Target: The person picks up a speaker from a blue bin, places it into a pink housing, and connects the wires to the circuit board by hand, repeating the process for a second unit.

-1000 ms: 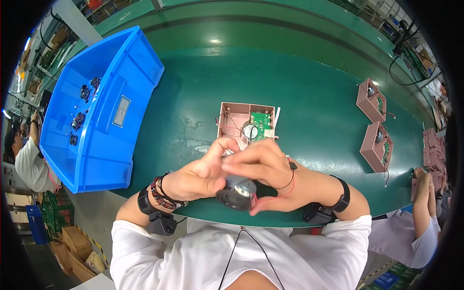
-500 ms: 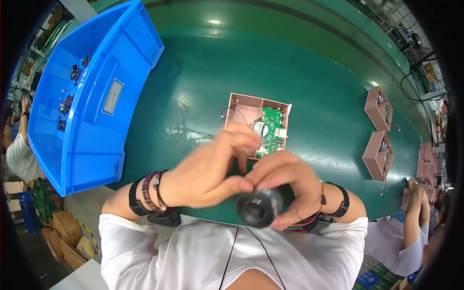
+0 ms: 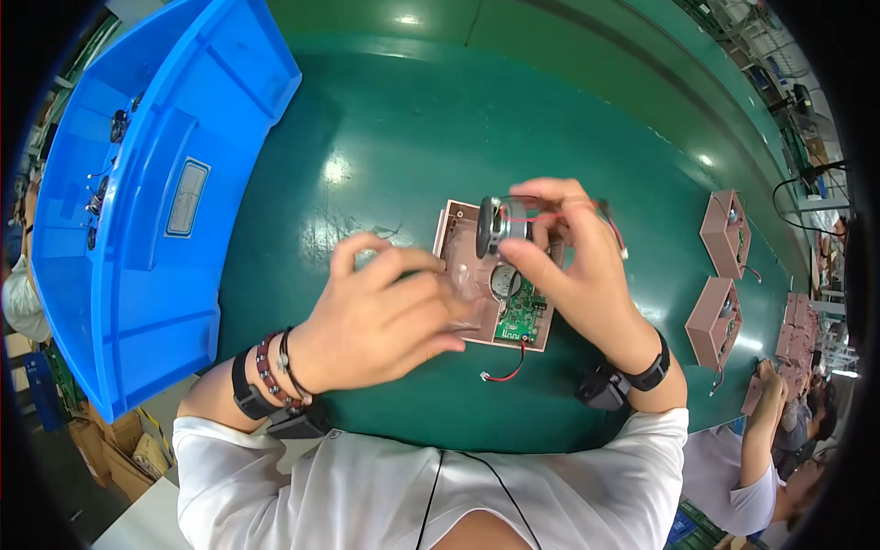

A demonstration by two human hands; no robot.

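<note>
My right hand (image 3: pixel 587 266) is closed round a round black-and-silver speaker (image 3: pixel 518 229), raised over a pink housing (image 3: pixel 541 335). Red and dark wires trail from the speaker past my fingers to a small white plug (image 3: pixel 624 253). My left hand (image 3: pixel 376 307) is at the housing's left side, fingers apart; its fingertips are blurred, so I cannot tell whether they touch the wall. Inside the housing are a green circuit board (image 3: pixel 521 321) and a round silver part (image 3: pixel 505 281). A red-and-black lead (image 3: pixel 507 374) with a white plug lies over the near edge.
A blue bin (image 3: pixel 234 101) at the left holds several speakers (image 3: pixel 119 126). Two more pink housings (image 3: pixel 724 229) stand on the green table (image 3: pixel 385 119) at the right, with a stack of pink parts (image 3: pixel 796 325) beyond. Another person's arm (image 3: pixel 763 426) reaches in at far right.
My right hand has lifted the speaker from near my body to above the housing and turned it sideways. The left hand has parted from it. The red-and-black lead now shows at the near edge.
</note>
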